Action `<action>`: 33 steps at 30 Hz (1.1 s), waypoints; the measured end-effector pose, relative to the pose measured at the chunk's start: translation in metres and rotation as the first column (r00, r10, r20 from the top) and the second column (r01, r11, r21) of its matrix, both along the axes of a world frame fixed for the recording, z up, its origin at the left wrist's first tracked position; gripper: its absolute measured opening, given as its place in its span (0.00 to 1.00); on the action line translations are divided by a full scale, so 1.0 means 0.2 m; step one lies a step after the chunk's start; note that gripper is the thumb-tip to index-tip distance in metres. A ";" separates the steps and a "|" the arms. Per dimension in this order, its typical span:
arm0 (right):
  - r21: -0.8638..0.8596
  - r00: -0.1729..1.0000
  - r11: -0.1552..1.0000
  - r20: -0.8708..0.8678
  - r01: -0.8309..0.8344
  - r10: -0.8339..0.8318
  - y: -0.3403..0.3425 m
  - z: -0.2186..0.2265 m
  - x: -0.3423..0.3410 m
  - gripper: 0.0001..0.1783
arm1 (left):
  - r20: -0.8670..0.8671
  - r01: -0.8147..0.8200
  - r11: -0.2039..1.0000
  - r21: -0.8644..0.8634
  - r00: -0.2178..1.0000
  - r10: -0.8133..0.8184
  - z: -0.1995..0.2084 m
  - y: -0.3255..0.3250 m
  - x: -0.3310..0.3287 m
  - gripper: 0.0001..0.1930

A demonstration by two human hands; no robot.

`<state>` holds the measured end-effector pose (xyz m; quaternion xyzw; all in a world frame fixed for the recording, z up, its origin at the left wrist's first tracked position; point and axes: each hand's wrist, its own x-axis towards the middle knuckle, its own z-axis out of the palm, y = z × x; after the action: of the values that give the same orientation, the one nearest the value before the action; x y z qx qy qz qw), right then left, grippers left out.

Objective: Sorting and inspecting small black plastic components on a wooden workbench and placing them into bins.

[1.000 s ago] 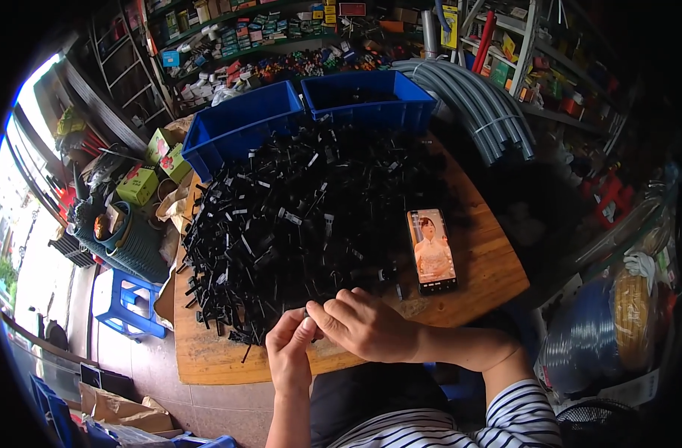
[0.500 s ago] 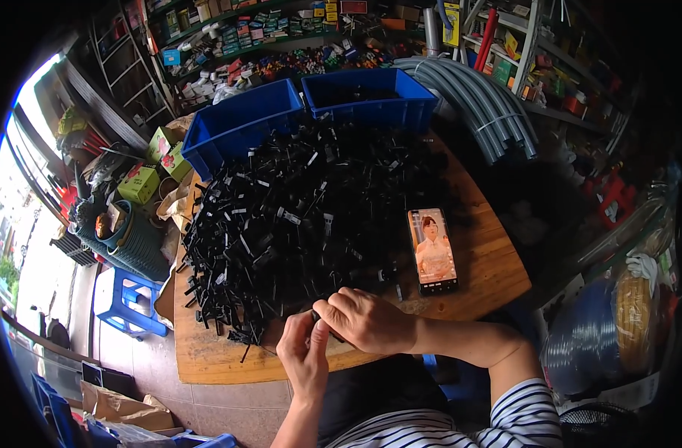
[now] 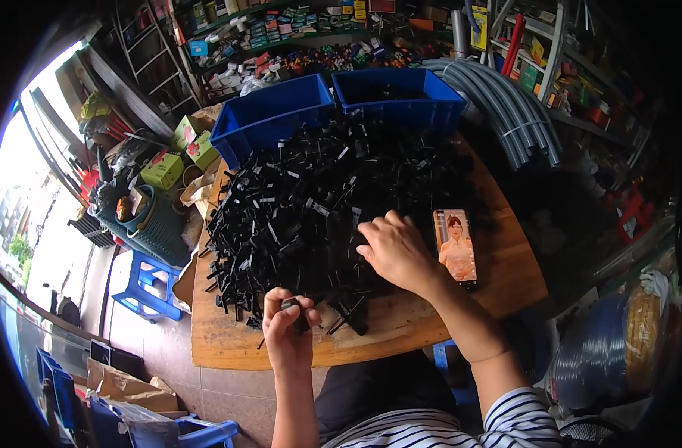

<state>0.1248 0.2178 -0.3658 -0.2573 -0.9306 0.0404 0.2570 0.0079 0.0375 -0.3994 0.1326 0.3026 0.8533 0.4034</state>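
At the near edge of the table, my left hand [image 3: 287,332] is closed around a small dark piece [image 3: 290,304], whose kind I cannot make out; its top shows between thumb and fingers. My right hand [image 3: 397,252] is over the near right part of a big heap of black plastic parts [image 3: 296,213]. Its fingers are bent and apart, and I see nothing held in them. Many parts in the heap are thin strips with pale glints. A small cluster of black parts [image 3: 350,313] lies between my hands, close to the front edge.
A phone [image 3: 455,250] with a lit screen lies right of my right hand on the wooden table [image 3: 497,224]. Two blue bins [image 3: 273,112] stand behind the heap. Grey hoses [image 3: 512,112] coil at the back right. A blue stool [image 3: 143,284] stands on the floor at left.
My hands were together at the front edge and have parted. The right went up and over the heap; the left stays near the edge with the dark piece. The view has shifted slightly.
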 end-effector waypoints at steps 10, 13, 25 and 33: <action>0.256 0.928 0.914 -0.117 -0.316 0.354 -0.27 0.05 0.09 0.17 | -0.216 0.094 0.972 -0.214 0.966 -0.141 0.04 0.05 0.08 0.06; 0.267 0.893 0.893 -0.173 -0.363 0.415 -0.33 0.00 0.09 0.20 | -0.292 0.057 0.974 -0.219 0.949 -0.121 0.02 0.04 0.07 0.07; -0.449 0.663 0.727 -0.749 -0.520 0.011 -0.34 -0.07 0.10 0.16 | -0.384 -0.032 0.966 -0.256 0.920 -0.071 -0.01 0.00 0.14 0.08; -0.353 0.691 0.679 -0.649 -0.644 0.319 -0.29 -0.06 0.11 0.07 | -0.556 -0.144 0.967 -0.210 0.831 0.003 -0.01 0.03 0.17 0.10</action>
<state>0.1478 0.1595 -0.3779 -0.0310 -0.7992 0.4487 0.3988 0.0420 0.0427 -0.4006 0.3105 0.5130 0.7502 0.2787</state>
